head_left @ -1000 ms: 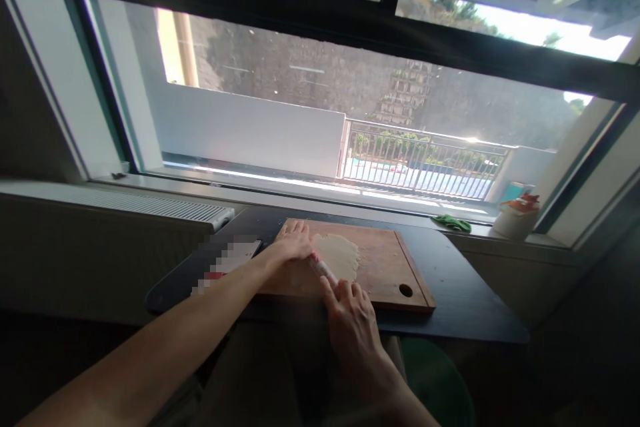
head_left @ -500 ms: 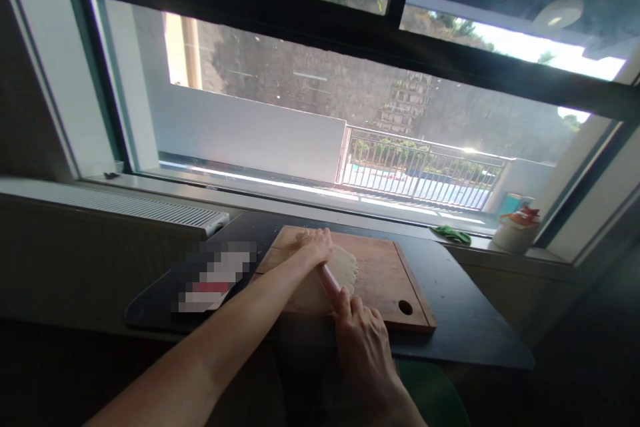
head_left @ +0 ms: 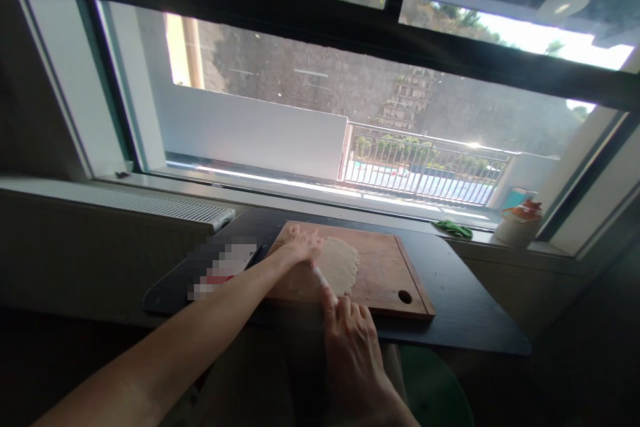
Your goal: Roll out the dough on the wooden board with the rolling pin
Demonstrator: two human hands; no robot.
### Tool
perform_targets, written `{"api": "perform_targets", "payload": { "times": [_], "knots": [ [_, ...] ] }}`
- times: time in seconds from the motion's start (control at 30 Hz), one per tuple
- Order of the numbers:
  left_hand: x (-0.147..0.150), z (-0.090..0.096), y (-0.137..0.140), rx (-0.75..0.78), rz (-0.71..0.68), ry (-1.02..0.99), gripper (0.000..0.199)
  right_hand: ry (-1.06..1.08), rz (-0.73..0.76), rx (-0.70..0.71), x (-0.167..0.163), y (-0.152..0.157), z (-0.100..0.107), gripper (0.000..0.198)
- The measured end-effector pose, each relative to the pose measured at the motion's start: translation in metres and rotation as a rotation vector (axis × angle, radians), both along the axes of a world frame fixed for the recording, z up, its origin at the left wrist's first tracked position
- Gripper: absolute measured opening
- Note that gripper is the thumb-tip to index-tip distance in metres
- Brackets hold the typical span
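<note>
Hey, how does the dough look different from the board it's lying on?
The dough is pale cream, while the board is brown wood. The dough has an uneven, ragged edge; the board has straight sides. The dough is smaller, covering only part of the board. Both lie flat.

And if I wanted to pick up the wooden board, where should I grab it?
Probably at the right end of the wooden board, by the round hole near its front corner. Come from the right: that hole looks like a handle for hooking through, and the dough, left hand and right hand are all farther left.
</note>
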State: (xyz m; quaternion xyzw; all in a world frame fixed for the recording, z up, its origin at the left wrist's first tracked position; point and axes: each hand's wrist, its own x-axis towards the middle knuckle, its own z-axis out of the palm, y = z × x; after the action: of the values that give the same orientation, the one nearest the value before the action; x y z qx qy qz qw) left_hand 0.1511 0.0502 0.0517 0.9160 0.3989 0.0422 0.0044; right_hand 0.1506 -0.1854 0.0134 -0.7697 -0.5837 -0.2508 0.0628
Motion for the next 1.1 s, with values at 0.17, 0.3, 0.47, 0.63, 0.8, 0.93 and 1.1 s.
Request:
{"api": "perform_targets", "payload": {
  "times": [0.17,0.3,0.47,0.63,0.8,0.93,1.1],
  "knots": [
    [-0.029,-0.003,0.008,0.017,0.042,-0.003,0.058,0.013,0.033,-0.010,-0.007,-0.002,0.001,0.056],
    [-0.016,-0.003,0.007,0.029,0.045,0.005,0.061,0.052,0.012,-0.025,0.006,-0.004,0.001,0.051],
    [0.022,-0.004,0.002,0.022,0.005,-0.012,0.058,0.075,-0.024,-0.025,0.022,-0.003,-0.002,0.041],
    [0.041,-0.008,-0.002,0.008,-0.046,-0.049,0.053,0.087,-0.022,-0.011,0.016,-0.002,-0.003,0.041],
    [0.021,-0.012,0.008,-0.034,-0.100,-0.035,0.057,0.070,0.016,-0.013,-0.001,-0.001,0.001,0.045],
    [-0.009,-0.011,0.013,-0.044,-0.075,-0.022,0.057,0.052,0.026,-0.017,-0.015,0.001,0.002,0.046],
    [-0.021,-0.008,0.013,-0.040,-0.043,-0.017,0.060,0.077,0.028,-0.015,-0.014,0.001,0.004,0.045]
  ]
}}
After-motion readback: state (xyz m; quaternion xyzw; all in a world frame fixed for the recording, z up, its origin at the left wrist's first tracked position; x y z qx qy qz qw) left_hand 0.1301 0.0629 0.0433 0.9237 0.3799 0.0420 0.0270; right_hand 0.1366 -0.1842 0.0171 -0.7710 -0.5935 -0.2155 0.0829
